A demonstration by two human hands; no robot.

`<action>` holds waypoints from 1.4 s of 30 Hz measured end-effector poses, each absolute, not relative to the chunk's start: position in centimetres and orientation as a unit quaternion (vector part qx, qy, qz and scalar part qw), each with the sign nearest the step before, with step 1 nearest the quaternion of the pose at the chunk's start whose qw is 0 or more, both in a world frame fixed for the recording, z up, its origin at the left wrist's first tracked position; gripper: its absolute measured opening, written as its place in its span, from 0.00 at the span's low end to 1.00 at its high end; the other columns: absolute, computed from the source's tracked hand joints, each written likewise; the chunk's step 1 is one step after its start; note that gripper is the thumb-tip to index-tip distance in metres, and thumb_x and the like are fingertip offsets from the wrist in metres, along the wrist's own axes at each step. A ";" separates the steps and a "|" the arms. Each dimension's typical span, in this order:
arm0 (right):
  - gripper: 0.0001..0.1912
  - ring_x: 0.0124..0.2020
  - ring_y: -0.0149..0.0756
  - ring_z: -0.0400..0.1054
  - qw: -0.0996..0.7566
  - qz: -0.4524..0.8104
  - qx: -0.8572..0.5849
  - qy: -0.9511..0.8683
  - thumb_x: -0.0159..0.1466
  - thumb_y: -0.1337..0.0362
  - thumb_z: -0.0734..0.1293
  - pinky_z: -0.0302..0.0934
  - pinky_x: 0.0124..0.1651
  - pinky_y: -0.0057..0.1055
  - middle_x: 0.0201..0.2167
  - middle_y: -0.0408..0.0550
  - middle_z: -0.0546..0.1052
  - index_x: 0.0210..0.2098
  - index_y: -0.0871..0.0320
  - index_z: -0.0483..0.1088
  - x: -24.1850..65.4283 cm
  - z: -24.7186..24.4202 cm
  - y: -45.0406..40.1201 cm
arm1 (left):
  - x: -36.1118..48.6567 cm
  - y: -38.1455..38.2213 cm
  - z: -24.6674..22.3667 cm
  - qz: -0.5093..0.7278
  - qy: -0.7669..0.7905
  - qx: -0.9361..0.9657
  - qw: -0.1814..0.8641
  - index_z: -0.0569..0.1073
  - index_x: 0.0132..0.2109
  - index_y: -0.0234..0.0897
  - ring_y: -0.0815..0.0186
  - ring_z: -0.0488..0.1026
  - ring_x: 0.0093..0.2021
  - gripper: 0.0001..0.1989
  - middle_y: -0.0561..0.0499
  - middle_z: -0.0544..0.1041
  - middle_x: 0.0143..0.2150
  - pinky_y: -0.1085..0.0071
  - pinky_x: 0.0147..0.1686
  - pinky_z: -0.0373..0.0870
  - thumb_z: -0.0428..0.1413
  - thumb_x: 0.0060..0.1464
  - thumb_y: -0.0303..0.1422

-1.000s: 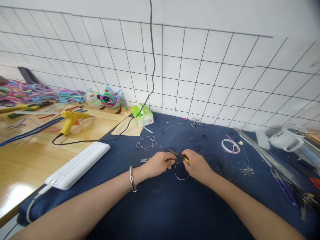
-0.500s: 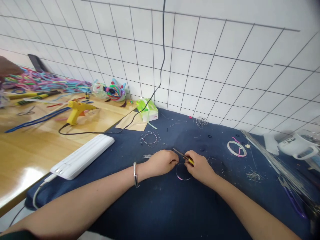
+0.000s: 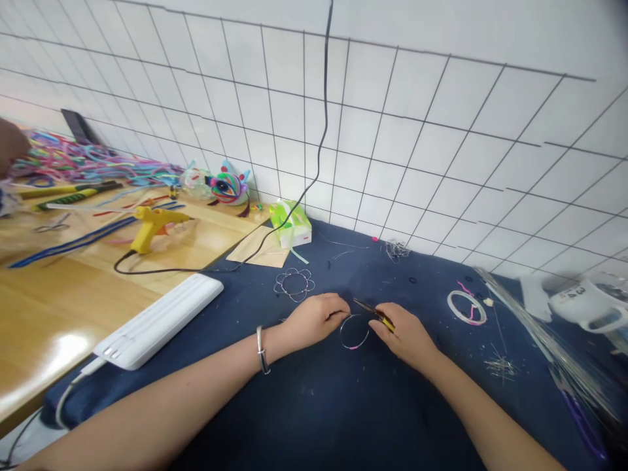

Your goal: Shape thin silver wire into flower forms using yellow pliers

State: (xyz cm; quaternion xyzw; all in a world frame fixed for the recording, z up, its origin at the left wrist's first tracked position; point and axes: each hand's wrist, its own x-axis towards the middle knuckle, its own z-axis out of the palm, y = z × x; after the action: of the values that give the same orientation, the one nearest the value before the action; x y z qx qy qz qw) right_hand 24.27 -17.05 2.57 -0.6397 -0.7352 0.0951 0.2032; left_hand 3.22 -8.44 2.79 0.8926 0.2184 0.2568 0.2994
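Observation:
A thin wire ring (image 3: pixel 354 347) with a pink stretch at its lower edge hangs from the pinched fingers of my left hand (image 3: pixel 316 318). My right hand (image 3: pixel 403 332) is closed around pliers (image 3: pixel 366 305) with yellow handles, their dark jaws pointing left toward the ring's top. Between the plier jaws and the ring a small gap shows. Behind my left hand lies a flower-shaped wire piece (image 3: pixel 294 285) with looped petals on the dark blue cloth (image 3: pixel 324 418).
On the left stand a white power strip (image 3: pixel 161 320) and a yellow glue gun (image 3: pixel 152 226) with its black cord. A green tissue pack (image 3: pixel 292 224) sits by the wall. To the right are a white coil (image 3: pixel 466 309), long wires (image 3: pixel 534 327) and a white mug (image 3: pixel 589 304). Another person's hand (image 3: pixel 12 145) is far left.
My right hand has moved slightly right, away from my left hand, taking the pliers with it. The wire ring now shows more fully below my left fingers.

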 end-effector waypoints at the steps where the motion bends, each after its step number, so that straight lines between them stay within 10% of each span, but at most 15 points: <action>1: 0.14 0.39 0.36 0.64 0.203 0.088 -0.638 -0.737 0.62 0.57 0.59 0.58 0.43 0.33 0.37 0.48 0.70 0.43 0.57 0.65 24.7 2.5 -16.9 | 3.2 -8.2 2.8 0.259 0.222 0.894 0.291 0.74 0.36 0.38 0.67 0.69 0.35 0.10 0.50 0.74 0.34 0.73 0.37 0.64 0.47 0.54 0.27; 42: 0.15 0.39 0.44 0.62 0.144 -0.231 -0.535 -0.800 0.60 0.56 0.61 0.57 0.40 0.41 0.37 0.55 0.70 0.42 0.59 0.67 24.8 1.2 -17.7 | 3.0 -8.8 4.2 0.170 0.253 0.943 0.136 0.70 0.38 0.35 0.65 0.66 0.33 0.11 0.48 0.68 0.31 0.70 0.33 0.63 0.43 0.57 0.28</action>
State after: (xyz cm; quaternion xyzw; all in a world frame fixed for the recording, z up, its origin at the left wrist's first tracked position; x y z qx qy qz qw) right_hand 24.82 -17.73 1.22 -0.5347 -0.8000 -0.2309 0.1444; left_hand 3.02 -8.83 4.19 0.9427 0.2530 0.1701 0.1355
